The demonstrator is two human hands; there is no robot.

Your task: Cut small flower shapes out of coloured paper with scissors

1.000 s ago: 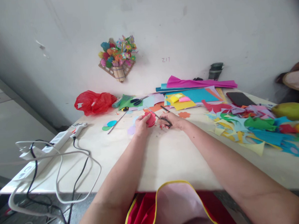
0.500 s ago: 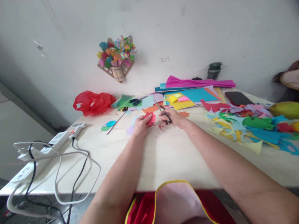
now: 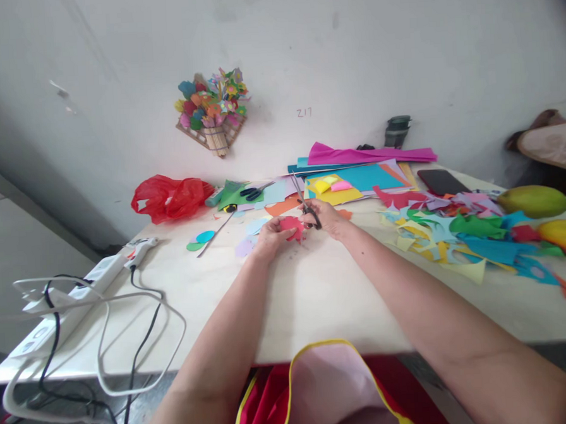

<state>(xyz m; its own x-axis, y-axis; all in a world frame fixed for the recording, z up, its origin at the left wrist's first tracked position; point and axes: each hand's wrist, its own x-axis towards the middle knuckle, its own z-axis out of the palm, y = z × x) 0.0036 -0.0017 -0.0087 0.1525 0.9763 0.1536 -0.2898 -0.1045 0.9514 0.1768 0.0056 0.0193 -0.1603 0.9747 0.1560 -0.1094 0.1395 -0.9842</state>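
Observation:
Between the fingers of my left hand [image 3: 272, 240] is a red paper flower [image 3: 292, 227], held a little above the table. My right hand [image 3: 325, 218] is closed round the black handles of a pair of scissors [image 3: 312, 216]; their blades point up and away from me. The fingertips of my right hand are close to the flower's right edge, and I cannot tell whether they touch it. Small red paper bits lie on the table under the hands. An orange paper piece [image 3: 344, 214] shows just beyond my right hand, partly hidden by it.
Coloured paper scraps [image 3: 459, 228] are heaped at the right, near a phone [image 3: 443, 182] and a green mango-like fruit [image 3: 533, 201]. Paper sheets [image 3: 376, 177] lie at the back. A red plastic bag [image 3: 171, 199], second scissors [image 3: 256, 192] and a power strip [image 3: 85, 292] are leftward.
My two hands have come closer together, and the red flower has turned and shifted right toward my right fingers. The whole view has swung slightly to the right.

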